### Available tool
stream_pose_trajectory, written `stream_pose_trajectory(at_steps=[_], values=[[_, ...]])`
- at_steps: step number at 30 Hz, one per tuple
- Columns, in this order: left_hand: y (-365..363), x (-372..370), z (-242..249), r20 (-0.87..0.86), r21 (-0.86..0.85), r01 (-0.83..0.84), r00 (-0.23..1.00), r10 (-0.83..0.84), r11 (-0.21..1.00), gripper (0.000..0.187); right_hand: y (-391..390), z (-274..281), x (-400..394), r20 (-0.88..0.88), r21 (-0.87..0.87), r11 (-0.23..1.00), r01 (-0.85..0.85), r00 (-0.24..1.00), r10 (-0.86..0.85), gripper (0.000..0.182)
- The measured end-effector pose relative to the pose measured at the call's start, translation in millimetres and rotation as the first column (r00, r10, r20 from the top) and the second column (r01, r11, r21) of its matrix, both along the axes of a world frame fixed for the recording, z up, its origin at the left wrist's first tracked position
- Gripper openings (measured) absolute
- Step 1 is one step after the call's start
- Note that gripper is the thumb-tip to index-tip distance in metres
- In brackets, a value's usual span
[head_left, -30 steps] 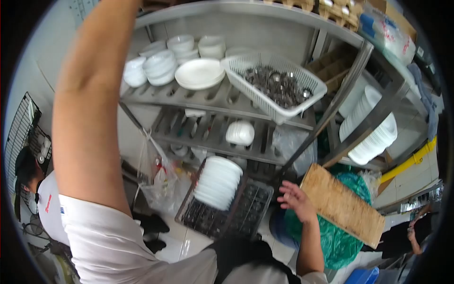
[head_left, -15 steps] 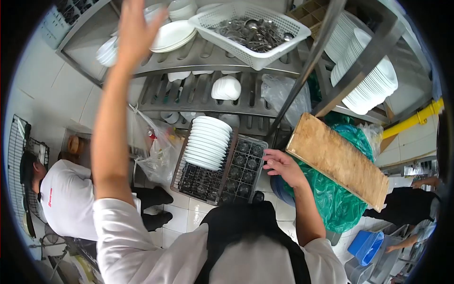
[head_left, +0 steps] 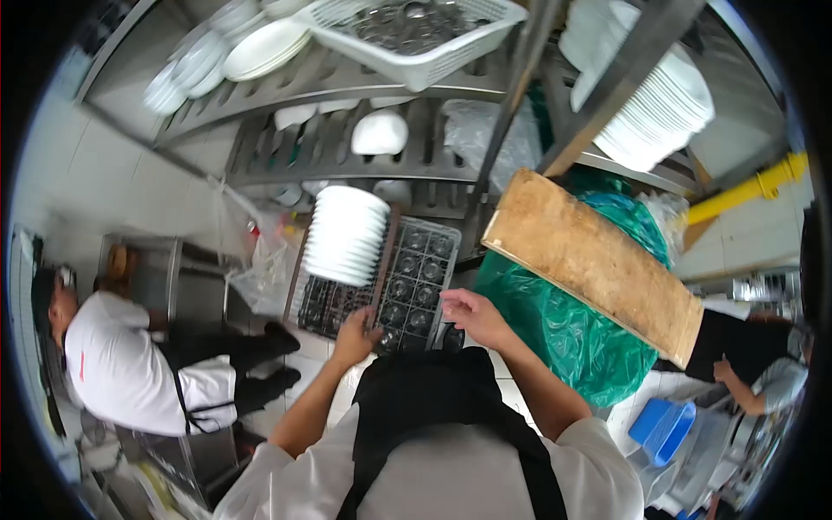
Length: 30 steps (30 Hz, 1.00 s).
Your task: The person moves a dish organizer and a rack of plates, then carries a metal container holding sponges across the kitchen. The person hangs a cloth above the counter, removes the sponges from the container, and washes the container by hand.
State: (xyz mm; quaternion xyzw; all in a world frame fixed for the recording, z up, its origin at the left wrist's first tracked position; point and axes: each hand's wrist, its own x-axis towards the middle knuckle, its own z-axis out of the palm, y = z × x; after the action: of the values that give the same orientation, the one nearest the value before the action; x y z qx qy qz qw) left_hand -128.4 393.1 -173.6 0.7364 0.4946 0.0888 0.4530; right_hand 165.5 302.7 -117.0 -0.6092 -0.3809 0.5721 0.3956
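Now both hands (head_left: 357,334) (head_left: 472,315) touch the dish rack's (head_left: 407,286) near edge.

Steel shelving (head_left: 329,78) — white tiled floor (head_left: 325,347), pale wall (head_left: 95,156), yellow pipe (head_left: 754,186)

rack (head_left: 416,286): dark plastic grid, matt — glasses in its cells catch small glints
plates (head_left: 345,236): glossy white ceramic, smooth, stacked on edge
shelves (head_left: 347,82): brushed metal, dull grey sheen, slotted
basket (head_left: 416,35): white plastic mesh, matt; shiny metal ware inside
board (head_left: 594,264): raw wood, rough and stained, pale brown
bag (head_left: 563,334): thin green plastic, crinkled, slightly glossy
floor (head_left: 325,351): pale tiles, smooth with a wet-looking shine
apron (head_left: 442,407): black cloth, matt
shirt (head_left: 459,481): white cloth, soft — faintly creased
pipe (head_left: 754,186): yellow painted, smooth
bin (head_left: 663,429): blue plastic, smooth
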Motion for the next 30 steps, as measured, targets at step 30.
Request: stream_pose_trajectory(at_steps=[30], values=[[-19.9, 78.2, 54.6, 0.257, -0.115, 0.743, 0.664, -0.702, 0.660, 0.029, 51.9, 77.6, 104.3, 0.198, 0.400, 0.811, 0.426, 0.824, -0.530, 0.054]])
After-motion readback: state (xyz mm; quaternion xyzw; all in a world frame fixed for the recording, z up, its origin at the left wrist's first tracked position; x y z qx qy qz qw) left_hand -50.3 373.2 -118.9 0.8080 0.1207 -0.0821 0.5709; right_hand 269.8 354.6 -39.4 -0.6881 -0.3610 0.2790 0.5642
